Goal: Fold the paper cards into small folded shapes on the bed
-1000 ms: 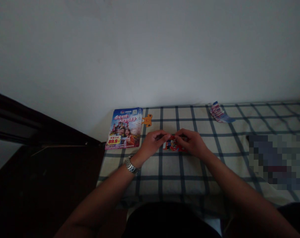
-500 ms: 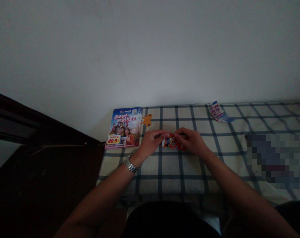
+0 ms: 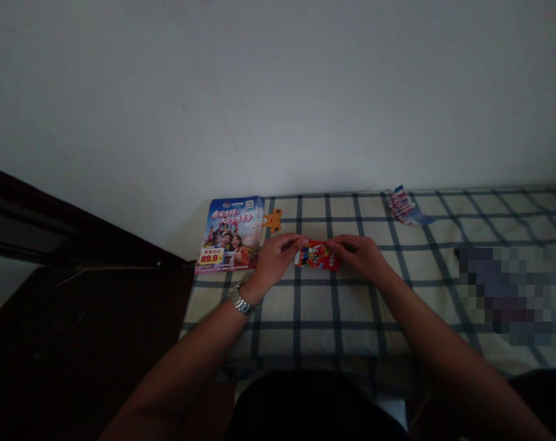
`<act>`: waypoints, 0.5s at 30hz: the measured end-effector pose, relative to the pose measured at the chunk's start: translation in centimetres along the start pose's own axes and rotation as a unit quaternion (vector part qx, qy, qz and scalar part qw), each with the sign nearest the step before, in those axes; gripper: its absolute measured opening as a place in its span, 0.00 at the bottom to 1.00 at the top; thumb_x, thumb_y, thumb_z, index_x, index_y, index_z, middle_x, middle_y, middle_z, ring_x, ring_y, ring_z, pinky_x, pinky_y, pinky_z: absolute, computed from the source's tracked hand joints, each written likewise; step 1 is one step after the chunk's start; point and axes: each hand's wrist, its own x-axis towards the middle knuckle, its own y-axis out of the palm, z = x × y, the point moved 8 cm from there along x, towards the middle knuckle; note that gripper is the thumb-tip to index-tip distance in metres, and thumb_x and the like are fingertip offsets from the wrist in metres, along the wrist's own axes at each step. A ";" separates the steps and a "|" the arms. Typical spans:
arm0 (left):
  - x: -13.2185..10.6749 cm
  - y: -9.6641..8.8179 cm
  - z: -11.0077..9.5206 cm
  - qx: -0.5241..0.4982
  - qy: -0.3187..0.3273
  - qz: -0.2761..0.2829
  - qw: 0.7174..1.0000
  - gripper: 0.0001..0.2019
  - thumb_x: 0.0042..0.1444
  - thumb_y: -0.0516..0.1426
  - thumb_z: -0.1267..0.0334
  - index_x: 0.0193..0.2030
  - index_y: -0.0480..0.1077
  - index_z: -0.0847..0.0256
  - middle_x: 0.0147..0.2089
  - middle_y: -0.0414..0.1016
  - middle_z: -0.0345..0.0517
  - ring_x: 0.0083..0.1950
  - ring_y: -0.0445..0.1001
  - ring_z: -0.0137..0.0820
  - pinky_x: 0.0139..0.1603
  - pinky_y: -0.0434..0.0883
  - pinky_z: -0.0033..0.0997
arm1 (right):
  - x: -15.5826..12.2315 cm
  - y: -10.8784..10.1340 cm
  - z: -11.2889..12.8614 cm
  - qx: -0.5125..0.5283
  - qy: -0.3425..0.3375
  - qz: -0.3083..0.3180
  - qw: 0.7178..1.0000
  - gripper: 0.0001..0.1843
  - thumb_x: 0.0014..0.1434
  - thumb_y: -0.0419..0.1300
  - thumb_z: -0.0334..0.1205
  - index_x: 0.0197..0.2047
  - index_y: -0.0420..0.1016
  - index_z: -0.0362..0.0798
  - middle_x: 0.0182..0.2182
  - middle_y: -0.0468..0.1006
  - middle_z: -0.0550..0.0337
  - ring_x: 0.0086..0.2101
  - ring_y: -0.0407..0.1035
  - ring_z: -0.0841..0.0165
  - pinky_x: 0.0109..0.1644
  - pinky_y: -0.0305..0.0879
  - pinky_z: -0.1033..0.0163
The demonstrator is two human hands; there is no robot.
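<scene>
Between my hands is a small red printed paper (image 3: 318, 256) with colourful figures and lettering on it, just over the checked cloth. The thumb and fingers of my left hand (image 3: 278, 258) pinch its upper left corner; a metal watch (image 3: 241, 299) is on that wrist. At its upper right corner, my right hand (image 3: 358, 256) pinches it too. Left of my left hand lies a stack of flyers (image 3: 232, 236) with a blue sky and a price printed on top. The finger pads themselves are hidden.
A checked cloth (image 3: 278, 327) covers the surface, which meets a pale wall (image 3: 305, 92). An orange bear figure (image 3: 273, 219) shows beside the stack. Farther right lie a crumpled printed paper (image 3: 409, 207) and a blurred-out object (image 3: 507, 294). Dark floor (image 3: 121, 324) lies left.
My fingers have drawn apart toward the paper's two upper corners, so more of its red face shows. The flyer stack and crumpled paper stay in place.
</scene>
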 end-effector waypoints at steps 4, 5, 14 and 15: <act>0.1 -0.3 -0.1 -0.007 -0.002 -0.005 1.000 0.17 0.69 0.59 0.48 0.45 0.83 0.57 0.42 0.85 0.44 0.43 0.82 0.36 0.43 0.76 0.31 | 0.1 -0.3 -0.5 -0.017 0.001 0.002 1.000 0.22 0.69 0.58 0.57 0.41 0.86 0.50 0.35 0.87 0.57 0.33 0.78 0.62 0.35 0.71 0.60; 0.1 -0.3 -0.1 -0.004 -0.005 -0.005 1.000 0.17 0.68 0.59 0.48 0.45 0.83 0.58 0.42 0.85 0.44 0.43 0.82 0.36 0.43 0.76 0.31 | 0.1 -0.3 -0.5 -0.018 0.000 0.001 1.000 0.23 0.69 0.58 0.58 0.41 0.86 0.50 0.35 0.87 0.57 0.33 0.78 0.61 0.35 0.71 0.60; 0.2 -0.3 0.4 -0.013 -0.025 -0.010 1.000 0.18 0.68 0.59 0.48 0.47 0.83 0.59 0.43 0.86 0.46 0.43 0.82 0.37 0.46 0.77 0.33 | 0.3 -0.4 -0.6 0.001 -0.002 0.005 1.000 0.23 0.69 0.58 0.58 0.42 0.87 0.50 0.34 0.87 0.59 0.33 0.79 0.62 0.35 0.72 0.61; 0.2 -0.2 0.5 -0.016 -0.025 -0.010 1.000 0.17 0.68 0.59 0.48 0.47 0.82 0.59 0.43 0.86 0.46 0.44 0.82 0.36 0.47 0.77 0.33 | 0.3 -0.3 -0.6 0.002 -0.001 0.007 1.000 0.23 0.69 0.58 0.58 0.42 0.87 0.50 0.35 0.87 0.58 0.33 0.79 0.62 0.36 0.73 0.61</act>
